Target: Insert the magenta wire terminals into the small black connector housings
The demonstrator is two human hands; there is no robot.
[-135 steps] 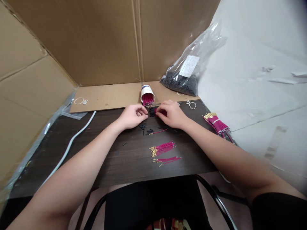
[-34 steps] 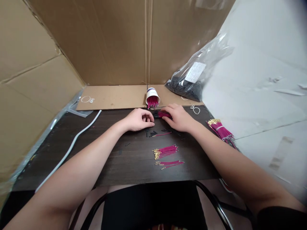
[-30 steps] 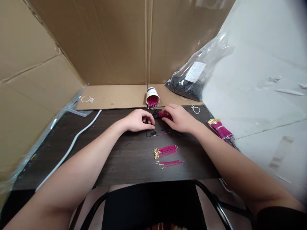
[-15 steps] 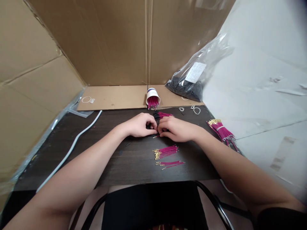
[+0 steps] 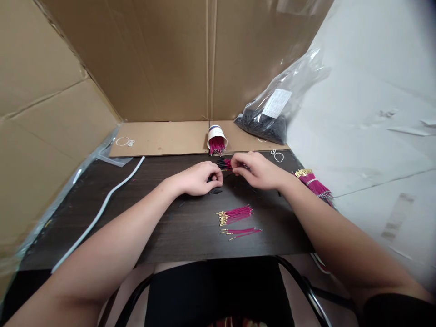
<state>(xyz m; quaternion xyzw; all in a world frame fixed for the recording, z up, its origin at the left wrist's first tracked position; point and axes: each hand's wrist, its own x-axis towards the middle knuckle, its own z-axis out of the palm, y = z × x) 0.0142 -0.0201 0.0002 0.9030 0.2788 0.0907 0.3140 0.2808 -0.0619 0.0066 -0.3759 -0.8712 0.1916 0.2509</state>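
Thin, gold-tipped magenta wires point(image 5: 238, 212) lie across the wood-grained tabletop point(image 5: 190, 240)

The right hand point(image 5: 252, 170) pinches a gold-tipped wire point(image 5: 223, 170); the left hand point(image 5: 203, 178) curls beside black tubes point(image 5: 216, 192).

My wires point(image 5: 236, 215) look matt and plastic, with shiny metal ends point(image 5: 223, 218). The table point(image 5: 190, 236) has a smooth, wood-like surface; the bag point(image 5: 294, 84) is glossy plastic.
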